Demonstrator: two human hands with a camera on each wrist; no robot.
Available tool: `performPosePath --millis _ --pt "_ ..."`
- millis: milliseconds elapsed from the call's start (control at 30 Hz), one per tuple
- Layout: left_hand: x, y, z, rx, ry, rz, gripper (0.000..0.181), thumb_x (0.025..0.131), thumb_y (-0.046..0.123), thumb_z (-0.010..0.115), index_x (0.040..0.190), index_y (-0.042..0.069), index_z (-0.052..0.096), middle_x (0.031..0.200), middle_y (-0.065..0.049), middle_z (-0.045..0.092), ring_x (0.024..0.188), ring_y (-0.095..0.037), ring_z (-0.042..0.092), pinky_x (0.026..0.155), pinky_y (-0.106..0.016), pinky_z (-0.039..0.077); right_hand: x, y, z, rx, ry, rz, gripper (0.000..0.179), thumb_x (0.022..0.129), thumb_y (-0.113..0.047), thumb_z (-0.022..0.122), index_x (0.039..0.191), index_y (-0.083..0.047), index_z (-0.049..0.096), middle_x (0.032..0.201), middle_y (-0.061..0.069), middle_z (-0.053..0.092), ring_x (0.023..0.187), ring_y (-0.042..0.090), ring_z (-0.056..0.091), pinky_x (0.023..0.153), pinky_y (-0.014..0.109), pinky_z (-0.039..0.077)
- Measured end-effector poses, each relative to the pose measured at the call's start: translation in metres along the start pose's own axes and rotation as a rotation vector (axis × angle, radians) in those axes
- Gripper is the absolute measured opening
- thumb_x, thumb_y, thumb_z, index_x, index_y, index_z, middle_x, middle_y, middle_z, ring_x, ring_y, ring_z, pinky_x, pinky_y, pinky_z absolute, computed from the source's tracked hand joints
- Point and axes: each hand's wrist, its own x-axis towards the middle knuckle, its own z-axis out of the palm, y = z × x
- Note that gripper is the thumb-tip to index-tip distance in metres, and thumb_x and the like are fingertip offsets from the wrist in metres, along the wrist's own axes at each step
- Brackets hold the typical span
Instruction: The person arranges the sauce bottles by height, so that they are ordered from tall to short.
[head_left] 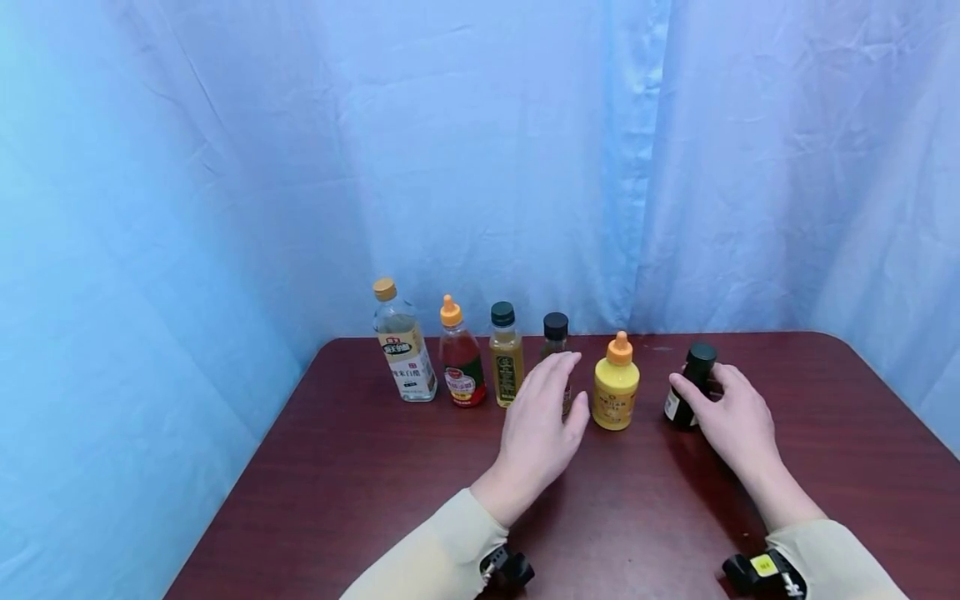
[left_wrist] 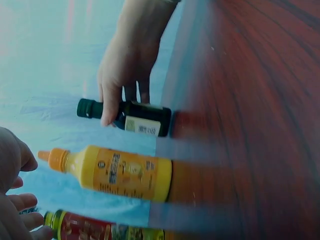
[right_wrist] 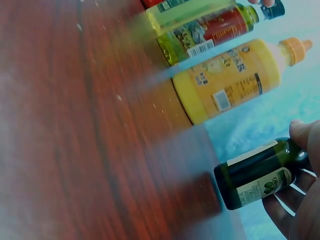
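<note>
My right hand (head_left: 738,412) grips a small dark green glass bottle (head_left: 681,412) by its upper part, thumb on one side and fingers on the other. In the right wrist view the dark green bottle (right_wrist: 257,175) shows a pale label with a picture of green olives. My left hand (head_left: 536,417), its fingers loosely extended and holding nothing, overlaps a black-capped bottle (head_left: 556,327) in the head view. That bottle has a red label (left_wrist: 85,227) in the left wrist view. Between the hands stands a yellow squeeze bottle (head_left: 615,392) with an orange nozzle cap.
Left of my left hand, a green-capped oil bottle (head_left: 507,367), a red sauce bottle (head_left: 461,371) and a tall clear bottle (head_left: 411,358) with a tan cap stand in a row. All are toward the far edge of the dark red wooden table (head_left: 360,500). A pale blue curtain (head_left: 487,167) hangs behind.
</note>
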Motion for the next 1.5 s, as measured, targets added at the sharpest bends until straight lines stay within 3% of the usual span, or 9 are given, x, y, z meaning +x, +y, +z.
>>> performPosePath --millis 267,567,1100,1500 --pt "-0.018 -0.022 -0.015 0.054 -0.019 0.017 0.054 0.107 0.025 0.074 0.158 0.013 0.057 0.159 -0.005 0.059 0.151 -0.020 0.051 0.116 -0.045 0.051 -0.010 -0.010 -0.003 -0.011 -0.009 -0.045 0.044 0.108 -0.044 0.073 0.128 -0.005 0.073 0.126 0.022 0.070 0.117 0.045 0.066 0.091 0.066 0.049" --pt "-0.035 -0.036 -0.027 0.113 -0.065 0.016 0.056 0.107 0.027 0.075 0.158 0.013 0.057 0.160 -0.004 0.057 0.154 -0.022 0.048 0.120 -0.045 0.047 -0.016 -0.017 -0.004 -0.016 -0.021 -0.056 0.042 0.107 -0.044 0.074 0.126 -0.006 0.074 0.125 0.020 0.071 0.116 0.044 0.066 0.090 0.066 0.049" --pt "-0.052 -0.049 -0.036 0.272 -0.098 0.082 0.059 0.105 0.035 0.077 0.157 0.014 0.059 0.161 -0.007 0.057 0.157 -0.029 0.045 0.126 -0.051 0.039 -0.014 -0.015 0.002 -0.018 -0.016 -0.059 0.040 0.107 -0.043 0.075 0.124 -0.008 0.075 0.122 0.018 0.071 0.113 0.042 0.067 0.089 0.064 0.050" --pt "-0.060 -0.055 -0.037 0.324 -0.124 0.117 0.058 0.106 0.040 0.075 0.157 0.014 0.060 0.160 -0.009 0.057 0.156 -0.032 0.046 0.126 -0.052 0.038 -0.009 -0.014 0.006 -0.016 -0.024 -0.045 0.043 0.107 -0.046 0.074 0.126 -0.008 0.074 0.125 0.019 0.070 0.115 0.043 0.066 0.090 0.065 0.049"
